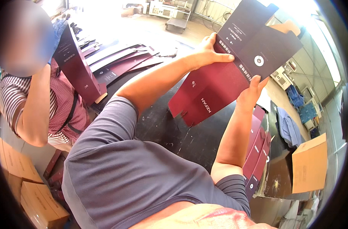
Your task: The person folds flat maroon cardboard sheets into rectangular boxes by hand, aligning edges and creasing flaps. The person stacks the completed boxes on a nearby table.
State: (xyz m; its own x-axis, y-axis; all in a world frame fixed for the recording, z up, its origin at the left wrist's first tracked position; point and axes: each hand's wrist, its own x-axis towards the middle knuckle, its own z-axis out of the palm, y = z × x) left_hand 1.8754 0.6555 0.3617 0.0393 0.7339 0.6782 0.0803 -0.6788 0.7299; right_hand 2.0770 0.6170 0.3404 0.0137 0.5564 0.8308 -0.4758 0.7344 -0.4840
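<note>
Both my arms stretch out over a black table, raising a dark red and dark grey paper bag [210, 89]. It is tilted, with its dark, flapped end up and away from me. A small cord shows at its lower end, close to the tabletop. My left hand [210, 51] grips the left edge, thumb lying across the near face. On the right edge my right hand [252, 93] holds the bag with its thumb in front; its other fingers are mostly hidden behind.
Flat dark red bags [130, 63] lie piled at the table's far left. A co-worker [63, 99] stands at left beside an upright bag [72, 63]. More bags [256, 152] are stacked by my right arm. Cardboard boxes [40, 202] sit lower left, and an open carton [309, 164] at right.
</note>
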